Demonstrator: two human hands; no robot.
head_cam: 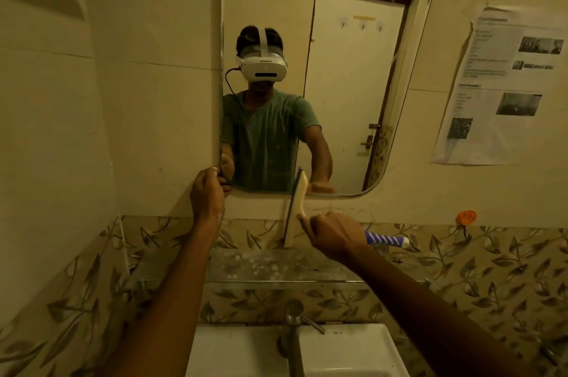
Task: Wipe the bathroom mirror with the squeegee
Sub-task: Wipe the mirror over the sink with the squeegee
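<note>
The bathroom mirror [353, 75] hangs on the tiled wall, tall with rounded right corners. My left hand [207, 195] grips the mirror's lower left edge with its fingers wrapped around it. My right hand [333, 235] holds the squeegee [296, 207], a cream head with a dark blue blade standing nearly upright. The blade's top overlaps the mirror's bottom edge; the rest lies over the wall below the glass. The mirror reflects a person in a green shirt and both arms.
A glass shelf [276, 269] with white spots runs under the mirror, holding a blue-and-white striped tube [388, 240]. Below are a metal faucet [293, 333] and white sink [246, 352]. An orange hook [466, 217] and a printed paper sheet [504, 84] are on the right wall.
</note>
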